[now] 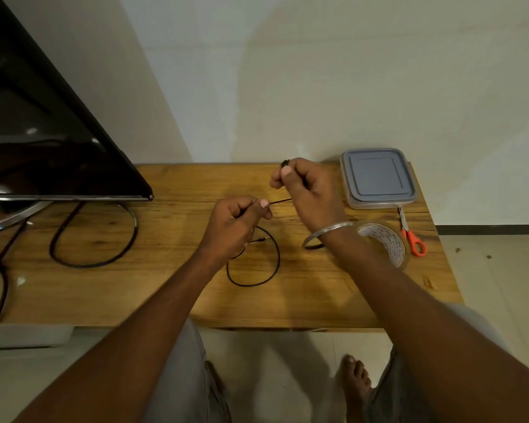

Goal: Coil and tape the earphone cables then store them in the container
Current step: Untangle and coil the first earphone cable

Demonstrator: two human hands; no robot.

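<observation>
**Two hands draw the earphone cable (255, 283) taut over the table (165, 276)**

The left hand (237, 227) is curled, thumb and forefinger pinching the thin black cable near the middle of the wooden table; the right hand (306, 193) is raised a little farther back and to the right, fingers folded in, pinching the cable's other end, where a small dark earbud (285, 163) shows above the fingertips; a short stretch of cable runs straight between the two hands. Below the left hand the rest of the cable hangs down and lies in a loose loop on the tabletop, its jack plug (261, 239) pointing right just under the palm. A metal bangle (327, 232) sits on the right wrist.

The container (377, 178), a clear square box with a grey lid shut on it, stands at the table's far right corner, well apart from the cable; just in front of it lie orange-handled scissors (414, 242), and beside those a roll of clear tape (385, 242), partly hidden by the right forearm. On the left a dark screen (43, 132) stands on a metal foot; a thick black lead (104, 261) curls on the wood near it.
</observation>
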